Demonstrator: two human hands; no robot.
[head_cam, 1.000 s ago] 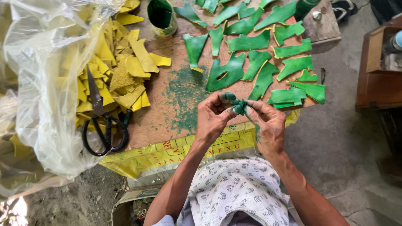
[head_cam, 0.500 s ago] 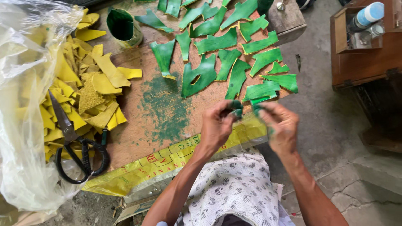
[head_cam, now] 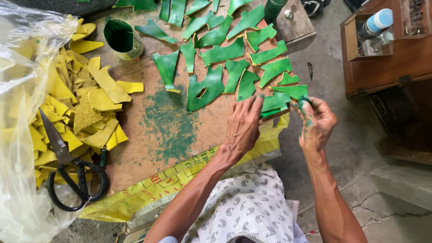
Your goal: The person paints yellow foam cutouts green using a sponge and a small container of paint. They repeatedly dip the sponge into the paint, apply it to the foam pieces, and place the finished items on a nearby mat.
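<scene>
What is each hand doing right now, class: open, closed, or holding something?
Left hand: open, fingers spread flat on a green painted piece on the board.
Right hand: fingers curled around a small green-stained dauber.

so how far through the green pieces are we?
Done: many green pieces lie spread on the board. In hand: left hand presses a green piece down; right hand holds a green-stained dauber. Left: yellow pieces piled, uncoloured.

The one camera sits on my head, looking steeply down at my lap and the board (head_cam: 148, 130) ahead of me. It's close: my forearms enter from six o'clock, floor at three o'clock, bag (head_cam: 18, 67) at nine.
</scene>
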